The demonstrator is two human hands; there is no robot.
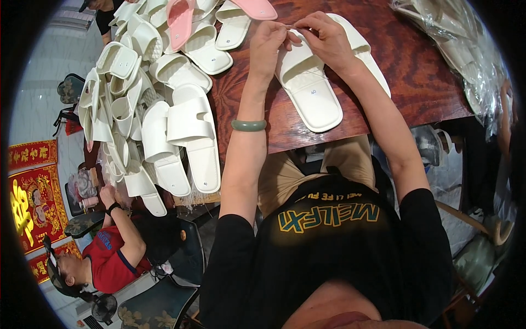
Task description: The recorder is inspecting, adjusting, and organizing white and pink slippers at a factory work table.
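A white slipper lies on the table in front of me, its heel end toward my body. My left hand is at the far left side of its strap, thumb and fingers pinched together. My right hand is bent over the far end of the strap, also pinching. Between the fingertips of both hands is something thin and small that I cannot make out. A second white slipper lies just to the right, partly covered by my right hand and forearm.
A large heap of white slippers, with a pink slipper among them, covers the table's left side. Clear plastic bags of slippers lie at the far right. A person in a red shirt sits at the left. The reddish-brown table ends near my waist.
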